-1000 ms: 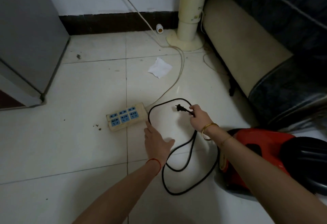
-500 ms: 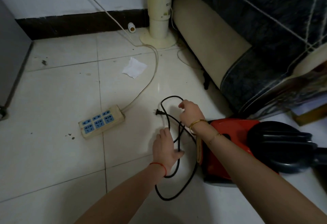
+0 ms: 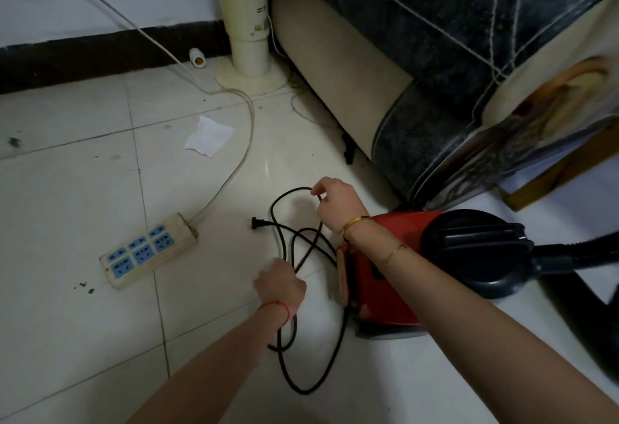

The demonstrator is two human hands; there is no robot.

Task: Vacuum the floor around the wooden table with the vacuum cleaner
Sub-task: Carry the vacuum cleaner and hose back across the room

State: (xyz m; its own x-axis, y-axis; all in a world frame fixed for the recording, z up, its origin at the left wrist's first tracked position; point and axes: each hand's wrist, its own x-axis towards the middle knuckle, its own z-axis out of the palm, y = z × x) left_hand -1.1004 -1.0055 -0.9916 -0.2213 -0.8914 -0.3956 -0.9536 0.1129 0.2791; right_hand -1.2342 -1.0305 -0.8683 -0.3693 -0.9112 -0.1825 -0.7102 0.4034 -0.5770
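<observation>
A red and black vacuum cleaner (image 3: 388, 276) sits on the white tiled floor at the right, its black hose (image 3: 576, 256) leading off right. Its black power cord (image 3: 284, 243) lies in loose loops in front of it, and the plug (image 3: 258, 223) rests on the tile, held by neither hand. My right hand (image 3: 335, 202) pinches the top of a cord loop. My left hand (image 3: 281, 284) is curled round lower strands of the same cord. A cream power strip (image 3: 149, 251) with blue sockets lies to the left.
A cream tower fan (image 3: 249, 22) stands by the wall, with a white cable (image 3: 234, 169) running to the power strip. A crumpled white tissue (image 3: 209, 137) and dark crumbs lie on the tiles. A sofa under a dark cover (image 3: 452, 55) fills the upper right.
My right hand has let go of the plug, which now lies on the floor, and has taken a cord loop. My left hand has closed round the cord. The view shifted right.
</observation>
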